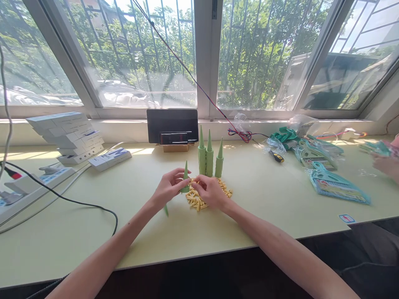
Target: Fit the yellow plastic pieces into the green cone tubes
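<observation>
My left hand [171, 186] is closed around a light green cone-topped tower piece [186, 171], which it holds upright above the table. Close beside it, the fingers of my right hand [209, 192] are pinched together at the piece's right side; whatever they hold is too small or hidden to make out. Below both hands lies a pile of small yellow sticks [197, 203]. Three green towers with pointed tops [209, 160] stand upright just behind the pile. A thin green pointed piece [166, 210] shows below my left wrist, partly covered by it.
A dark tablet [172, 124] leans on a small brown stand at the back. White boxes [73, 139] and a power strip [40, 182] with cables are at left. Packaged dustpan-and-brush sets [338, 187] and a screwdriver [276, 156] lie at right. Another person's hand [388, 162] shows at far right.
</observation>
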{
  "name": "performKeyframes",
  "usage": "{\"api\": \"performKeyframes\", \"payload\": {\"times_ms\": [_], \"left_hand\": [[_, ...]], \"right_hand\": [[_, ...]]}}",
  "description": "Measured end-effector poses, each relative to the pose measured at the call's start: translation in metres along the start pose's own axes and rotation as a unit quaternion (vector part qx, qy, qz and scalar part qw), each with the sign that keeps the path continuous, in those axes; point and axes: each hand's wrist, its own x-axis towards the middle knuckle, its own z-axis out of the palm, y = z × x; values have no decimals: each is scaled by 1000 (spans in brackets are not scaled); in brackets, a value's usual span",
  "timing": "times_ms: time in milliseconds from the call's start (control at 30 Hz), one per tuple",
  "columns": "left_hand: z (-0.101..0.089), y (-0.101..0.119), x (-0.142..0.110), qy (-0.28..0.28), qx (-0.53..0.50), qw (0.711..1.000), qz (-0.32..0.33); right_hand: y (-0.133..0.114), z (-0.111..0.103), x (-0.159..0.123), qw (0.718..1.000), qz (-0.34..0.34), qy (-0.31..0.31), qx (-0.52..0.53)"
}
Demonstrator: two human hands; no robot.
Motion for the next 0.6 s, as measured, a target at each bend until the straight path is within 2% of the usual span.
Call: {"api": "performKeyframes", "payload": {"times_ms": [600], "left_hand": [[1, 2, -1, 3, 2, 1000, 1]], "right_hand": [[0, -1, 1, 1000, 1, -8, -8]]}}
